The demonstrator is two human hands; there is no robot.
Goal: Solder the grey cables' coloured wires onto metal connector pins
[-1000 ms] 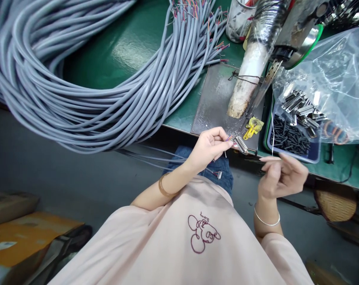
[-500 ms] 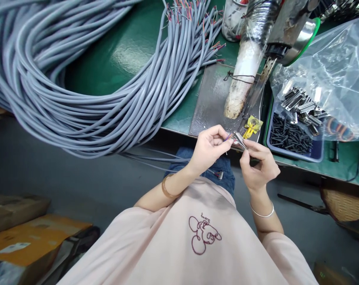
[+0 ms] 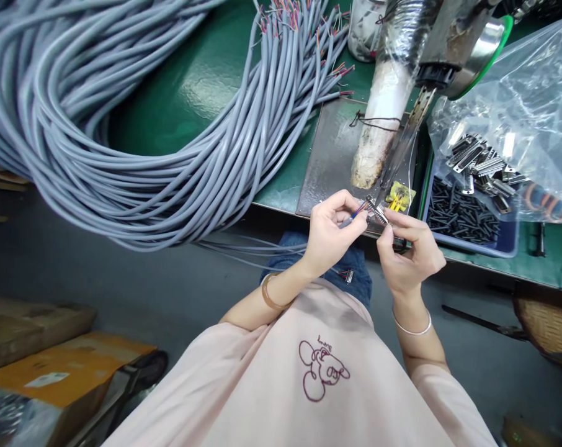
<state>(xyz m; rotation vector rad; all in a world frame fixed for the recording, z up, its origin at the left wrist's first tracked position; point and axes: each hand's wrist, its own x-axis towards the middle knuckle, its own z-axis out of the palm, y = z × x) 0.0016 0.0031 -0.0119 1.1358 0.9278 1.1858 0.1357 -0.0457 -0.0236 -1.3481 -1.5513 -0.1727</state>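
Note:
My left hand (image 3: pixel 333 231) pinches the end of a grey cable (image 3: pixel 346 222), whose thin coloured wires (image 3: pixel 359 210) fan out past the fingertips. Those wires meet a metal multi-pin connector (image 3: pixel 377 212), held at its lower right end by the thumb and fingers of my right hand (image 3: pixel 411 249). Whether the wires are joined to the pins cannot be made out. Just behind the connector lies a yellow piece (image 3: pixel 399 197) on the dark metal plate (image 3: pixel 330 152). Another wired connector (image 3: pixel 349 275) rests on my lap.
A thick bundle of grey cables (image 3: pixel 178 180) covers the left of the green table (image 3: pixel 169 118). Above the plate, a wrapped white tube (image 3: pixel 373 133) slants down beside a metal tool (image 3: pixel 409 133). To the right, a blue tray (image 3: pixel 488 247) holds black sleeves (image 3: pixel 462 211) and metal connectors (image 3: pixel 481 161).
The connector has shifted slightly in my fingers, and more of the cable end and wires shows by my left hand. The whole view has moved a little.

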